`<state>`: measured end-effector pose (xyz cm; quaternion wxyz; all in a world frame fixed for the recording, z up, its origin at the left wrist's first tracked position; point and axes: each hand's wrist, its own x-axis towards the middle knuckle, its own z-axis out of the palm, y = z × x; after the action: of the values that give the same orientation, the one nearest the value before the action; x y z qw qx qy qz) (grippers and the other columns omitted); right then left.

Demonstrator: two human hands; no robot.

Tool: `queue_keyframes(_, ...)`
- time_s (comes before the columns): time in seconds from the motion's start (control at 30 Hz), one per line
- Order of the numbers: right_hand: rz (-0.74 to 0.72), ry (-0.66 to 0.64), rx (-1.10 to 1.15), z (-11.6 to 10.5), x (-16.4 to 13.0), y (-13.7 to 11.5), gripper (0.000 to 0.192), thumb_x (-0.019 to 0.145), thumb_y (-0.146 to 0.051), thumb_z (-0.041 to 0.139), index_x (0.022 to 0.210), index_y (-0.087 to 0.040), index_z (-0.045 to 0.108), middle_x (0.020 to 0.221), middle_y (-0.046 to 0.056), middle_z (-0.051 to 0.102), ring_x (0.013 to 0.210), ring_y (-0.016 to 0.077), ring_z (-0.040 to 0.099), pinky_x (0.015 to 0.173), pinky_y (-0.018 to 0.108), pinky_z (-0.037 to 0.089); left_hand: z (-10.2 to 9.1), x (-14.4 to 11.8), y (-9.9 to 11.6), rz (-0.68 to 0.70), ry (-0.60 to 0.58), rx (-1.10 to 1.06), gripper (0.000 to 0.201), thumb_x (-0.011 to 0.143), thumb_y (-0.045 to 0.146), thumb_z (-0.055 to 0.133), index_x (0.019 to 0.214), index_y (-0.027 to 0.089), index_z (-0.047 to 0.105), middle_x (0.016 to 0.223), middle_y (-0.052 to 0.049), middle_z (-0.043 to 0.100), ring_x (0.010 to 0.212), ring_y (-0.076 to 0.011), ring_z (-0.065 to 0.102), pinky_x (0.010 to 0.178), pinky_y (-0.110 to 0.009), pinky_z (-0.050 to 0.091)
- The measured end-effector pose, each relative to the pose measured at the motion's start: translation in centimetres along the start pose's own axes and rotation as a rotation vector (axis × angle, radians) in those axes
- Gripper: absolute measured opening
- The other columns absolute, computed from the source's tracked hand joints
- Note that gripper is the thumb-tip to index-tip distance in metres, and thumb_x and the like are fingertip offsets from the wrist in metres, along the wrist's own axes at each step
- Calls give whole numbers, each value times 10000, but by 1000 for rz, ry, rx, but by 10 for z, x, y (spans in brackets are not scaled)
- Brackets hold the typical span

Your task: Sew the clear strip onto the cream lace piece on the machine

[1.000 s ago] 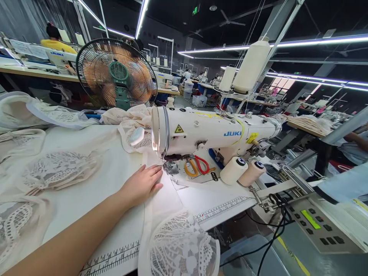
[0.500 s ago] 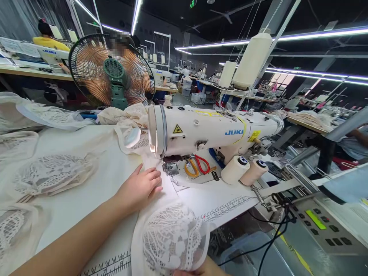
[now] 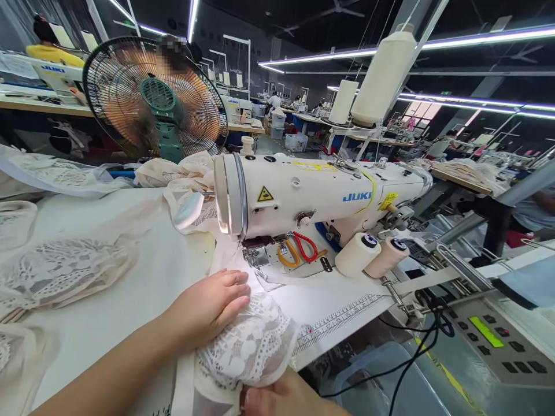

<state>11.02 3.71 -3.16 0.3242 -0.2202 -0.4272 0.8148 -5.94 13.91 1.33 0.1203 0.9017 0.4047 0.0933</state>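
My left hand (image 3: 214,303) lies flat on pale fabric just in front of the needle area of a white sewing machine (image 3: 299,193), palm down with fingers stretched out. Beside and below it, a white lace bra cup (image 3: 251,338) rests on the machine bed, its upper edge close to my left fingertips. At the bottom edge of the view my right hand (image 3: 281,396) pinches the cup's near rim, with some fingers hidden. A strip of the fabric runs up to the presser foot (image 3: 255,254).
More lace bra cups (image 3: 65,274) lie on the left. Red-handled scissors (image 3: 306,247), a razor blade (image 3: 326,264) and thread cones (image 3: 358,255) sit under and beside the machine arm. Behind stands a large fan (image 3: 158,95); a control panel (image 3: 498,341) is at right.
The lace cup has moved up and left, closer to my left hand. My right hand has come further into view with it. My left hand has shifted slightly toward me.
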Motion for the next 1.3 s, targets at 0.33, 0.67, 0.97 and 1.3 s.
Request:
queue_keyframes(0.33,55,191,463,17,29,-5,667,404,-468,897,961,-187,661,830,-3,676,709,108,626,658,238,487,-2,1,-1,-10,13,-27,537,950,431,204,1084,223,681,1270,-49,623,1164,-216,555,970,-340,464)
queue_keyframes(0.67,87,274,522,25,46,-9,654,372,-495,885,883,-139,688,744,21,667,672,113,607,647,245,466,4,6,-3,13,56,103,576,953,459,180,1134,185,654,1226,-101,639,1089,-248,597,899,-383,507)
queue_keyframes(0.97,4,306,591,24,57,-5,639,483,-363,858,1058,-216,622,916,29,679,784,140,605,665,267,478,-3,13,-9,-52,-57,225,536,947,423,251,1256,129,576,1337,-122,563,1209,-305,522,978,-489,455)
queue_keyframes(1.3,-66,249,553,24,59,-11,411,502,-354,794,846,-180,650,938,43,627,860,139,580,656,208,477,-14,27,6,-218,-52,372,505,900,439,324,1070,135,689,911,-156,626,900,-316,607,741,-459,526)
